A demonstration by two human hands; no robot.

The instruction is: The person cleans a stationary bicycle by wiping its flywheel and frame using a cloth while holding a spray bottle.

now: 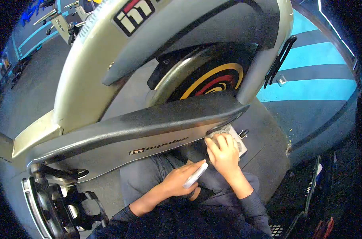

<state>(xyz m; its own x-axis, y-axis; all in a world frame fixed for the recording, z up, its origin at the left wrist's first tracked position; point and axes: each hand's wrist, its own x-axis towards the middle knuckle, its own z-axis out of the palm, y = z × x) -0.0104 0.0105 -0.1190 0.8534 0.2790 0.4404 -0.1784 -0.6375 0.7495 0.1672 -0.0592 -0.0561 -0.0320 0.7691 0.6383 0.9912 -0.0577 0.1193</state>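
Note:
My left hand is closed around a small flat white rectangular object, held at a tilt above my lap. Farther right, my right hand has its fingers curled at the right end of an exercise bike's lower housing. Whatever the fingertips pinch is hidden. Just behind that hand lies a light grey metal plate-like part with a dark knob or bolt at its edge. The long grey and black housing, marked "impulse", stretches across in front of both hands.
A flywheel with yellow and red rings sits behind the housing, under the bike's thick pale frame. At lower left is a black pedal. The floor at right has blue stripes. More gym equipment stands at far left.

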